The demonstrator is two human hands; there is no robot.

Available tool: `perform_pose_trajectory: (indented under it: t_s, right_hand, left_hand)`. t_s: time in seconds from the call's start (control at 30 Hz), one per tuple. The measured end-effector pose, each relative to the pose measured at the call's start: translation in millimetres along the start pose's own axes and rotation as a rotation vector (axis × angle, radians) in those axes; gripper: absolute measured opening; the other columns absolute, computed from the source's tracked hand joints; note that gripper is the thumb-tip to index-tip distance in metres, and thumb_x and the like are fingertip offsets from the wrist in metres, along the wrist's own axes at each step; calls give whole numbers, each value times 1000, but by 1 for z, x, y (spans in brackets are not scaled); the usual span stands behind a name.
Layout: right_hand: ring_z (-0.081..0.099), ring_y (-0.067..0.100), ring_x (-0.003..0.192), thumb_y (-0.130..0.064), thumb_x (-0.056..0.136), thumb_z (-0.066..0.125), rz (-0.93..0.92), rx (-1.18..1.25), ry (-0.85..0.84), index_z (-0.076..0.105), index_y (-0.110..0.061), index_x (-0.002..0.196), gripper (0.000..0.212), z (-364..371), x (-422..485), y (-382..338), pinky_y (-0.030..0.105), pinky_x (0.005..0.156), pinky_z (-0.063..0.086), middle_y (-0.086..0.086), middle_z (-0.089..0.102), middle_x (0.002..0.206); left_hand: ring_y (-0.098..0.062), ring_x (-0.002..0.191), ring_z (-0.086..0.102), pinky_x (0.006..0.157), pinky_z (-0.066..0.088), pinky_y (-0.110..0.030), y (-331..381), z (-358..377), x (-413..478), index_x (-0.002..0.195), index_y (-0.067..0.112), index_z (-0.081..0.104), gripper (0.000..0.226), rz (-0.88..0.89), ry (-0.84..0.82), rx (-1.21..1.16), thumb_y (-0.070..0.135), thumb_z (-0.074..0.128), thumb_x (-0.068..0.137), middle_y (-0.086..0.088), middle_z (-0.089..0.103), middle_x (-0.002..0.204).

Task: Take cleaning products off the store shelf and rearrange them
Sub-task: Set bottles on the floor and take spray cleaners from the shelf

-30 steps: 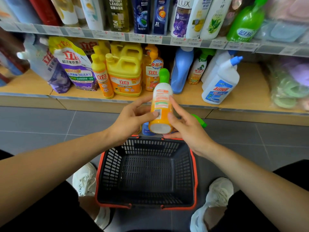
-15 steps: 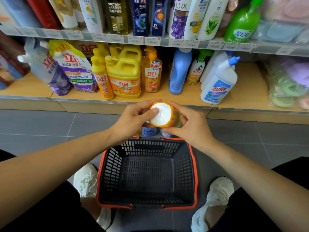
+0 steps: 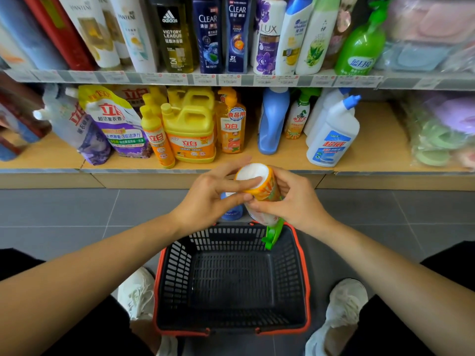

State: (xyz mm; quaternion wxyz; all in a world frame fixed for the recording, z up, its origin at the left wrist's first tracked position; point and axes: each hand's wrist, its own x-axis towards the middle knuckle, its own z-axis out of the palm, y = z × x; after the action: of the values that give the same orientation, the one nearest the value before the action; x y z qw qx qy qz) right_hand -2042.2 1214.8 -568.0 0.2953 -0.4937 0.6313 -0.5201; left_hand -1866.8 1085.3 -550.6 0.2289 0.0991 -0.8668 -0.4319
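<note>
- The take-off step is under way. The spray bottle [image 3: 261, 187] is hanging upside down over the far right corner of the basket [image 3: 164, 265], with its white base facing the camera and its green trigger [image 3: 273, 236] pointing down past the rim.
- The right hand [image 3: 295, 201] is grasping the bottle's body, its grip curled round it. The left hand [image 3: 210, 194] is pressing fairly straight fingers against the base and side, a released grip that is only steadying.
- The next move is probably lowering the bottle into the basket. That is calling for a tilt so the trigger is not catching on the mesh wall.
- The hands are covering most of the label. They are also hiding much of a blue bottle [image 3: 232, 213] on the floor. Whether the trigger is touching the basket wall is not showing.
</note>
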Motion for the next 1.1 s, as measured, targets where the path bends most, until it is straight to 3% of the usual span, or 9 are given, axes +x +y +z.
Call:
perform_pose_trajectory:
  t_s: [0.13, 0.27, 0.4, 0.5, 0.6, 0.73, 0.8, 0.93, 1.1]
  right_hand:
    - [71, 14, 107, -34, 72, 90, 74, 52, -86, 64, -35, 124, 59, -8, 3, 0, 31, 90, 58, -5, 75, 115]
    - [73, 18, 104, -40, 73, 88, 126, 119, -101, 62, -40, 124, 57, -14, 14, 3, 32, 86, 59, -2, 75, 113]
    - [73, 15, 101, -39, 74, 86, 198, 148, -39, 52, -45, 134, 69, -21, 31, 15, 31, 83, 59, -3, 77, 108]
    - [74, 16, 100, -30, 81, 83, 251, 208, 46, 37, -38, 149, 82, -27, 41, 18, 33, 79, 61, -2, 77, 107]
    - [74, 14, 100, -30, 85, 80, 285, 274, 156, 40, -38, 147, 74, -35, 44, 14, 30, 68, 61, -8, 75, 112]
    - [75, 18, 97, -34, 82, 82, 319, 313, 321, 58, -34, 123, 48, -43, 39, 5, 43, 68, 63, -3, 75, 109]
    - [75, 21, 96, -35, 81, 83, 347, 333, 398, 58, -32, 113, 40, -47, 30, 2, 41, 64, 62, -1, 74, 109]
    - [73, 28, 100, -34, 80, 84, 427, 424, 525, 49, -20, 119, 54, -56, 16, -11, 47, 64, 62, 8, 68, 120]
    - [75, 31, 95, -35, 80, 84, 456, 606, 600, 49, -19, 130, 63, -56, 6, -30, 56, 67, 60, 12, 68, 122]
  left_hand:
    - [-16, 134, 55, 112, 46, -42, -1, 1, 3, 126, 10, 69, 35, 6, 2, -43, 12, 70, 92, -7, 58, 144]
    - [-13, 129, 59, 107, 50, -37, -8, 5, 15, 126, 8, 69, 34, -70, 137, -123, 12, 70, 92, -6, 62, 138]
    - [-19, 116, 66, 90, 59, -37, -27, 12, 25, 145, 17, 50, 64, -251, 180, -246, 10, 77, 88, 0, 57, 142]
    - [-18, 114, 67, 90, 59, -38, -39, 17, 22, 150, 20, 41, 80, -413, 73, -258, 22, 81, 81, 1, 57, 141]
    - [-13, 118, 64, 100, 55, -41, -45, 24, 12, 142, 24, 51, 71, -503, -201, -240, 38, 83, 80, 5, 65, 130]
    - [3, 98, 66, 88, 51, -17, -39, 31, 2, 130, 37, 53, 56, -528, -400, -256, 29, 82, 83, 14, 70, 107]
    - [2, 94, 65, 88, 52, -20, -33, 32, -6, 133, 33, 54, 62, -530, -347, -241, 22, 85, 81, 12, 69, 106]
    - [-14, 107, 66, 98, 52, -29, -17, 23, -17, 127, 22, 63, 57, -438, -160, -123, 11, 87, 77, 8, 70, 114]
    - [-10, 88, 69, 87, 57, -31, 13, 9, -20, 101, 19, 70, 30, -501, 167, -381, -1, 80, 80, 6, 76, 94]
